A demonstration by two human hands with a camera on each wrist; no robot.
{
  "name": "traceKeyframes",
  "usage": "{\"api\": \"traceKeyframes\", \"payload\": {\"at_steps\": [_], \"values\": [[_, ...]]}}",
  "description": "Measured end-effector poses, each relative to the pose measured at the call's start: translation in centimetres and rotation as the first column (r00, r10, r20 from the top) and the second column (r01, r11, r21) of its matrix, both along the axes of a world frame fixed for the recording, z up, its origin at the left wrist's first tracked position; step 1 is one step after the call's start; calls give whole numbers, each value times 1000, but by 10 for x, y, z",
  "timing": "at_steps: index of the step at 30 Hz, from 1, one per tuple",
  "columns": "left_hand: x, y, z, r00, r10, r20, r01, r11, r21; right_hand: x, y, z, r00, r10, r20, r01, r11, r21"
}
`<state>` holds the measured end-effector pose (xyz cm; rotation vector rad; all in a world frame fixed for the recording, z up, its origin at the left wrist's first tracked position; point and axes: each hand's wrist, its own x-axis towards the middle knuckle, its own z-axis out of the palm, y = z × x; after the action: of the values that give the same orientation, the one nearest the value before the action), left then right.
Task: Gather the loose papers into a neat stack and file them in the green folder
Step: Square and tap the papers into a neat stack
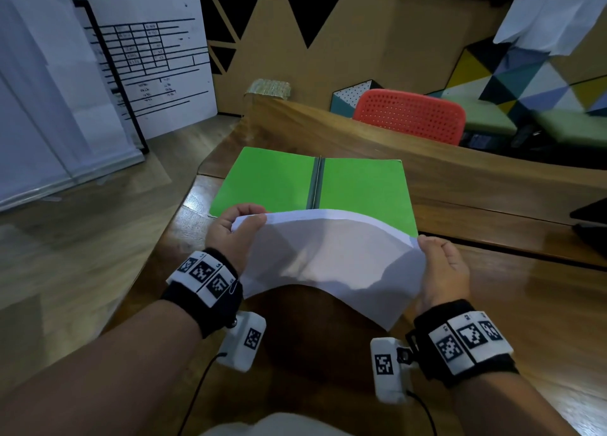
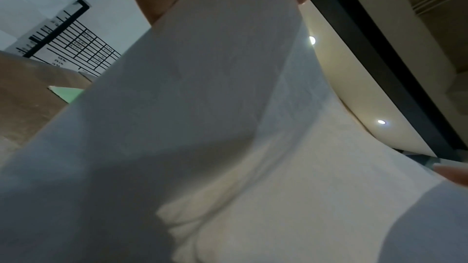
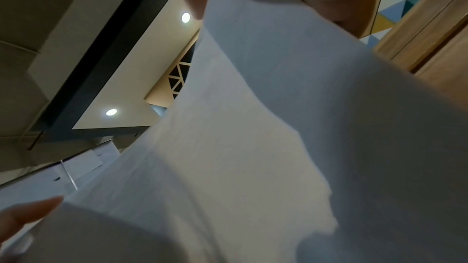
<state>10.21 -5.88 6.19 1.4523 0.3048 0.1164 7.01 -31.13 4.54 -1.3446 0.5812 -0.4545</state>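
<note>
A stack of white papers (image 1: 328, 258) bows upward between my two hands, above the near part of the wooden table (image 1: 492, 304). My left hand (image 1: 235, 230) grips its left edge, thumb on top. My right hand (image 1: 438, 264) grips its right edge. Just beyond the papers the green folder (image 1: 272, 182) lies open and flat, its dark spine in the middle; the papers cover its near edge. In the left wrist view the papers (image 2: 228, 127) fill the frame and a corner of the folder (image 2: 68, 95) shows. The right wrist view is mostly papers (image 3: 278, 127).
A raised wooden ledge (image 1: 427, 159) runs behind the folder. A red perforated chair (image 1: 410, 115) stands beyond it. A dark object (image 1: 591, 218) sits at the table's right edge. A whiteboard (image 1: 147, 67) leans at the left, over the wooden floor (image 1: 82, 238).
</note>
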Motion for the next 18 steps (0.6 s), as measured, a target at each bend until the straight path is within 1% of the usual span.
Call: {"api": "traceKeyframes", "payload": {"at_steps": [2, 4, 6, 7, 8, 9, 11, 13, 15, 16, 17, 18], "values": [[3, 1, 1, 1000, -2, 16, 2, 1000, -31, 2, -3, 1, 1000, 2, -17, -2, 1000, -23], [7, 4, -1, 1000, -13, 15, 14, 999, -49, 3, -6, 1, 1000, 11, 2, -10, 1000, -22], [4, 6, 1, 999, -49, 5, 49, 998, -48, -2, -6, 3, 996, 77, 49, -78, 997, 19], [2, 6, 1, 996, -94, 10, 94, 995, -20, -3, -8, -1, 991, 127, 52, -129, 991, 35], [0, 5, 0, 989, -150, -2, 150, 988, 41, -5, -7, -3, 984, 178, 31, -179, 983, 39], [-3, 3, 0, 983, -181, -35, 184, 976, 118, -6, -6, -6, 981, 193, 22, -194, 980, 36], [-7, -1, 1, 982, -138, -128, 161, 967, 199, -7, -2, -5, 984, 173, -36, -173, 985, -3], [-11, -5, 5, 980, -105, -171, 136, 974, 182, -4, -3, -4, 989, 127, -77, -128, 992, -15], [-11, -5, 4, 987, -84, -134, 106, 980, 167, -4, -6, -1, 994, 105, -40, -105, 994, -11], [-11, -5, 2, 987, -80, -136, 101, 983, 153, -5, -7, 1, 995, 95, -33, -95, 995, -13], [-12, -5, 2, 987, -86, -136, 106, 983, 151, -6, -7, 0, 996, 86, -38, -87, 996, -22], [-13, -5, -3, 984, -109, -139, 134, 974, 180, -8, -6, -3, 995, 81, -52, -82, 996, -19]]}}
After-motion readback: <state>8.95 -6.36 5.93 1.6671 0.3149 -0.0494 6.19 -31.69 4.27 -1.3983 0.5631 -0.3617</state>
